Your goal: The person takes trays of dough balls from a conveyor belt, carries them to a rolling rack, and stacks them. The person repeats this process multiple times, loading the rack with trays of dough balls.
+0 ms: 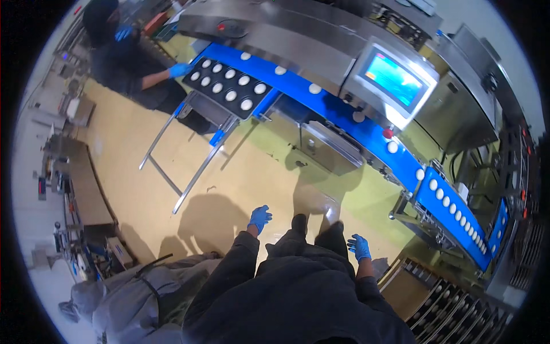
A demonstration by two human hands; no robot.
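My left hand (260, 218), in a blue glove, hangs over the floor with its fingers loosely apart, and nothing is in it. Out to the other side of my body, my right hand (359, 247), gloved the same way, holds nothing either and its fingers are spread. Neither touches anything. Ahead of me runs a blue conveyor belt (337, 104) carrying round white pieces that look like dough, such as one dough piece (314, 88). At its far left end, a dark tray (239, 98) with rows of the same pieces rests on a metal frame.
A person (140, 77) in dark clothes and blue gloves stands at the far left, one hand at the tray. A control screen (391, 77) overhangs the belt. An inclined blue belt (424, 198) lies to the right. A rack (452, 307) of loaded trays stands near right; grey-covered goods (134, 298) near left.
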